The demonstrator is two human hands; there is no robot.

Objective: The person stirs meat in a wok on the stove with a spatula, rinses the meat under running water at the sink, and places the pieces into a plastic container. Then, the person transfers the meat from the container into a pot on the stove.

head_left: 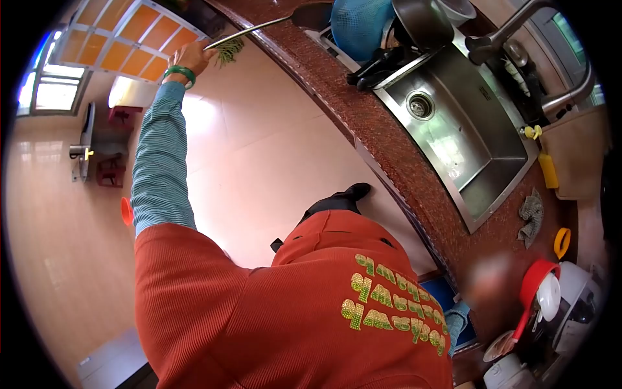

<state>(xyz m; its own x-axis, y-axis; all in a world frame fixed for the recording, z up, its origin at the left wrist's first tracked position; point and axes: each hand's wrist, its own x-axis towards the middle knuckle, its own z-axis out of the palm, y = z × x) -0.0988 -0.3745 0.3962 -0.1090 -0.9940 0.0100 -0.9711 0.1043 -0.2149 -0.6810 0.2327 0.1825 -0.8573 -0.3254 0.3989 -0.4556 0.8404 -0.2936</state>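
My left hand (189, 59), with a green bangle at the wrist, is closed around the thin metal handle of a long-handled spatula (249, 30). The spatula's dark, flat head (312, 16) reaches over the counter edge, beside a blue mesh basket (359, 29). Some thin green leaves (228, 50) show just beyond my fingers; whether I hold them I cannot tell. My right hand (484, 280) is over the counter at the lower right, left of a red-rimmed pan (539, 280). It is too blurred for its fingers to be made out.
A steel sink (447, 139) with a faucet (512, 32) is set into the red stone counter (389, 152). Black-handled utensils (376, 68) and a dark pot (422, 23) stand at its far end. A grey cloth (531, 217) lies near the wall. Red stools (110, 172) stand on the floor.
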